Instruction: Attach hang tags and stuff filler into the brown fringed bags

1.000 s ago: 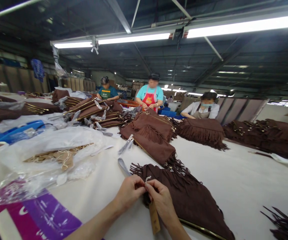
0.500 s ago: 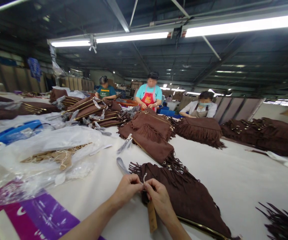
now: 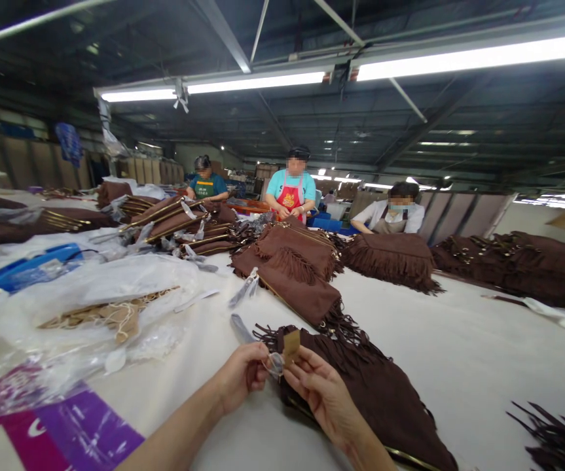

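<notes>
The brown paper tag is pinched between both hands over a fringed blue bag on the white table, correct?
Not quite: the bag is dark brown, not blue. The head view shows the left hand and right hand pinching the tag over it on the white table.

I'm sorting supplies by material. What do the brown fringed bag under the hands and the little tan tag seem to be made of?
The fringed bag looks like suede or faux suede: matt, napped brown surface, soft cut fringe, with a shiny gold-coloured trim along its edge. The tag, pinched between the left hand and right hand, looks like plain kraft card: flat, stiff, dull tan.
</notes>
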### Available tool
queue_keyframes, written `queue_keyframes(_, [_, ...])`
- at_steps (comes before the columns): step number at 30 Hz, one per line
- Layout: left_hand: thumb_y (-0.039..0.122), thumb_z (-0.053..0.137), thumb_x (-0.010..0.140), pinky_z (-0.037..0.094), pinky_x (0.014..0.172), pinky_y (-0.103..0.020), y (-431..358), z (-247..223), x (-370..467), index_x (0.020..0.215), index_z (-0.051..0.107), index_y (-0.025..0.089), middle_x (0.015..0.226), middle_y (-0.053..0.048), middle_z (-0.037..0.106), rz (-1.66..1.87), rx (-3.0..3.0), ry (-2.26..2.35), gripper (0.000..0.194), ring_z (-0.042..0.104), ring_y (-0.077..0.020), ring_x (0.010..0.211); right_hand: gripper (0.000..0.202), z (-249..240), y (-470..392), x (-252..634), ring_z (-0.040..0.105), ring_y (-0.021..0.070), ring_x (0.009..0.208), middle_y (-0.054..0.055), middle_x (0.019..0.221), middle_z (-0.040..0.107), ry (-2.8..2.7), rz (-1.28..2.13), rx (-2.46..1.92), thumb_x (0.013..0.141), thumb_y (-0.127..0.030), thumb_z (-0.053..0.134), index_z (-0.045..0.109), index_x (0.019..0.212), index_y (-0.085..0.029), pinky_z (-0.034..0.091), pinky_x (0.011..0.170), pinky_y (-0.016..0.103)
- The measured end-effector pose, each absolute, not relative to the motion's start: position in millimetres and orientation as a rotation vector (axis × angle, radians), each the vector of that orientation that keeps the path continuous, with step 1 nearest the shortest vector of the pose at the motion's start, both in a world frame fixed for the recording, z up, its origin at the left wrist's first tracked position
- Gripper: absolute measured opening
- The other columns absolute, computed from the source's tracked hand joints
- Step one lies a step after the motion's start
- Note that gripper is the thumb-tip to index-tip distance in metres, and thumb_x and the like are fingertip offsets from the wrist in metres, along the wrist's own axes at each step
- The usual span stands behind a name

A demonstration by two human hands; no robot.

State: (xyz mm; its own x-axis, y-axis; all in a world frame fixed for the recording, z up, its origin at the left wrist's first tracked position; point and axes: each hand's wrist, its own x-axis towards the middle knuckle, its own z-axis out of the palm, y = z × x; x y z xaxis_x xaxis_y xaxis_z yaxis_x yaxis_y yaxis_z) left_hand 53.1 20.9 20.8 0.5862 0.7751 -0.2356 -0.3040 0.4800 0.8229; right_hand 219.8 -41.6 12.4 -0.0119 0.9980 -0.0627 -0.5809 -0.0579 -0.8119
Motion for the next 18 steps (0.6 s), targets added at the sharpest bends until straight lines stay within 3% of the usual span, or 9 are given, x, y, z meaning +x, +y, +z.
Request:
queue_keyframes(5, [0.021, 0.069, 0.055, 0.021, 0.043, -0.018, 24, 20, 50, 0.065, 0.051, 0.015, 0.074, -0.001, 0.064, 0.769, 0.600, 0.617, 0.021, 0.041, -0.0051, 0.048, 0.041, -1, -37, 214, 0.065, 0.0196, 0.070, 0.002, 0.073, 0.066, -0.887, 1.153, -1.108, 0.067, -0.051, 0.078, 0.061, 0.083, -0.017, 0.053, 0.046, 0.020])
queue_keyframes(8, [0.019, 0.068, 0.056, 0.018, 0.042, -0.019, 24, 17, 50, 0.067, 0.056, 0.014, 0.078, -0.002, 0.065, 0.815, 0.575, 0.617, 0.017, 0.043, -0.0059, 0.050, 0.040, -6, -35, 214, 0.062, 0.0201, 0.065, 0.003, 0.068, 0.063, -1.075, 0.930, -1.244, 0.073, -0.056, 0.068, 0.062, 0.084, -0.018, 0.048, 0.037, 0.019])
queue_keyframes(12, [0.022, 0.068, 0.059, 0.027, 0.048, -0.019, 20, 12, 51, 0.070, 0.065, 0.013, 0.071, 0.000, 0.062, 0.841, 0.773, 0.623, 0.014, 0.047, -0.0086, 0.059, 0.027, -2, -38, 210, 0.057, 0.0167, 0.059, 0.002, 0.068, 0.061, -1.440, 0.595, -1.339, 0.087, -0.041, 0.052, 0.065, 0.080, -0.019, 0.048, 0.046, 0.021])
queue_keyframes(15, [0.020, 0.068, 0.061, 0.039, 0.067, -0.022, 16, 10, 53, 0.065, 0.067, 0.014, 0.079, -0.003, 0.066, 0.835, 1.208, 0.607, 0.007, 0.053, -0.0133, 0.073, 0.024, 2, -41, 208, 0.059, 0.0173, 0.068, 0.003, 0.074, 0.064, -1.637, 0.401, -1.252, 0.088, -0.031, 0.048, 0.068, 0.079, -0.020, 0.050, 0.064, 0.024])
queue_keyframes(18, [0.017, 0.063, 0.066, 0.040, 0.076, -0.026, 13, 16, 51, 0.064, 0.066, 0.016, 0.075, -0.003, 0.064, 0.827, 1.626, 0.605, 0.004, 0.054, -0.0163, 0.077, 0.027, 1, -41, 209, 0.060, 0.0173, 0.064, 0.004, 0.074, 0.065, -1.552, 0.547, -1.280, 0.087, -0.039, 0.050, 0.069, 0.087, -0.020, 0.050, 0.057, 0.023])
